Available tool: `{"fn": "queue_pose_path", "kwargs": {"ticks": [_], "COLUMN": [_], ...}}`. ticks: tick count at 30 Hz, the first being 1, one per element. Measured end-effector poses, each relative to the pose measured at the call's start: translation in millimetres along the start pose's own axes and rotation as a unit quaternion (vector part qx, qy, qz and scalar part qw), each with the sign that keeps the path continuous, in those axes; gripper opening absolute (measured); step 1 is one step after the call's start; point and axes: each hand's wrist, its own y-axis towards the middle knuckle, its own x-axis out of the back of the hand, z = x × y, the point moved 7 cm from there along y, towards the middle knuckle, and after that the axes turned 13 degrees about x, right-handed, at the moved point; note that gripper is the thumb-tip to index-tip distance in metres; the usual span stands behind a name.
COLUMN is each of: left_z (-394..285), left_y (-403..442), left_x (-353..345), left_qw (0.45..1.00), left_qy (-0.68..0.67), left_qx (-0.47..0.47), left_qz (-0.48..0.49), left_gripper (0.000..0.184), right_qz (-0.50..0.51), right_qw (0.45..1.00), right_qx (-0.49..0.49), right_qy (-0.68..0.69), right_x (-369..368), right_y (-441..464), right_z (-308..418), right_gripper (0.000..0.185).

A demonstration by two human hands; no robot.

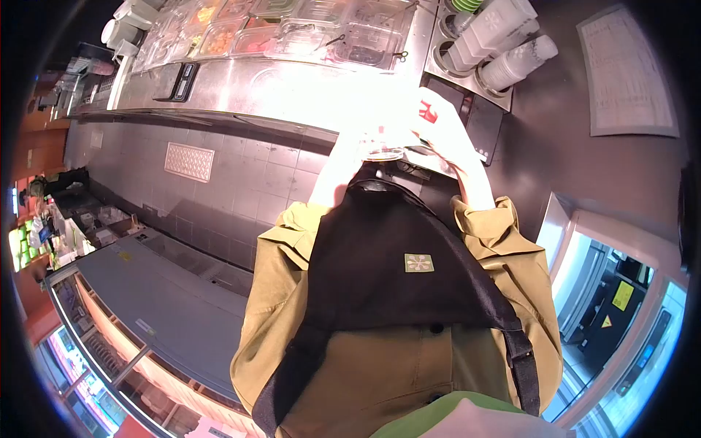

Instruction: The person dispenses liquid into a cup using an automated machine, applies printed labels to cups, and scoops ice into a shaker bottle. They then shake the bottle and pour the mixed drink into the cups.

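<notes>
A clear plastic container (382,152) is near the counter's front edge, with its rim in view and its upper part washed out by glare. My left hand (359,143) is beside it, overexposed, and its fingers cannot be made out. Over the right end of the counter is my right hand (437,123), palm side hidden, with a red mark on its back. Its fingers bend toward the container, but glare hides whatever is between them.
Lidded food tubs (252,40) line the steel counter (255,87) at the back. A black device (177,82) lies at its left. Stacked cups (515,64) stand at the right, near a wall sheet (628,73). A grey worktop (161,292) is at lower left.
</notes>
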Motion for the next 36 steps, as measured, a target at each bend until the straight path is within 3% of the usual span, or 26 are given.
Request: {"fn": "queue_pose_path", "kwargs": {"ticks": [12, 15, 18, 19, 21, 22, 23, 24, 27, 29, 30, 31, 33, 35, 36], "left_z": [-2.3, 0.3, 9.7, -12.2, 1.0, 1.4, 4.4, 6.1, -16.9, -12.3, -24.5, -20.4, 10.6, -7.1, 1.2], "left_y": [-23.6, -14.6, -1.0, -13.7, -13.3, -14.2, -19.3, -25.2, -49.2, -61.6, -67.4, -72.9, -86.9, -118.2, -127.4], "left_x": [-28.6, -31.7, -44.1, -61.2, -53.9, -53.2, -51.7, -50.6, -57.2, -30.1, -13.6, 14.5, 81.8, 132.8, 169.5], "left_qw": [0.995, 0.984, 0.965, 0.971, 0.96, 0.972, 0.98, 0.986, 0.932, 0.944, 0.923, 0.903, 0.937, 0.92, 0.921], "left_qy": [-0.055, -0.086, -0.084, -0.102, 0.0, -0.007, -0.023, -0.038, 0.311, 0.246, 0.289, 0.309, 0.152, -0.047, 0.0], "left_qx": [-0.065, -0.108, -0.174, -0.125, -0.165, -0.133, -0.095, -0.057, -0.117, -0.113, -0.158, -0.146, -0.065, -0.058, -0.074], "left_qz": [-0.052, -0.108, -0.175, -0.177, -0.224, -0.193, -0.173, -0.154, -0.147, -0.187, -0.198, -0.26, -0.307, -0.385, -0.382], "left_gripper": [0.044, 0.044, 0.044, 0.041, 0.036, 0.038, 0.052, 0.068, 0.074, 0.066, 0.057, 0.046, 0.049, 0.056, 0.059], "right_qz": [-0.004, -0.017, -0.154, -0.112, -0.049, -0.123, -0.122, -0.103, -0.05, -0.028, -0.021, -0.016, -0.005, 0.003, 0.001], "right_qw": [0.993, 0.971, 0.915, 0.918, 0.912, 0.985, 0.988, 0.99, 0.995, 0.994, 0.994, 0.993, 0.991, 0.988, 0.987], "right_qx": [0.103, 0.101, 0.19, 0.199, 0.23, 0.119, 0.091, 0.088, 0.084, 0.083, 0.083, 0.081, 0.081, 0.084, 0.085], "right_qy": [-0.053, -0.218, -0.321, -0.323, -0.337, -0.024, 0.035, 0.025, -0.033, -0.064, -0.074, -0.083, -0.107, -0.127, -0.136], "right_x": [-7.6, -5.3, -11.5, -12.2, -14.1, -23.2, -30.8, -33.9, -43.7, -53.7, -59.7, -66.6, -83.5, -108.5, -120.9], "right_y": [-44.1, -49.6, -60.0, -63.2, -64.4, -54.0, -47.6, -45.5, -38.3, -25.8, -18.5, -10.6, 7.7, 32.9, 46.8], "right_z": [4.0, -1.1, 0.2, -33.2, -93.5, -58.9, -54.8, -59.2, -77.3, -87.3, -91.7, -97.6, -110.0, -124.6, -133.4], "right_gripper": [0.01, 0.01, 0.014, 0.022, 0.035, 0.045, 0.046, 0.046, 0.048, 0.05, 0.051, 0.053, 0.055, 0.058, 0.059]}}
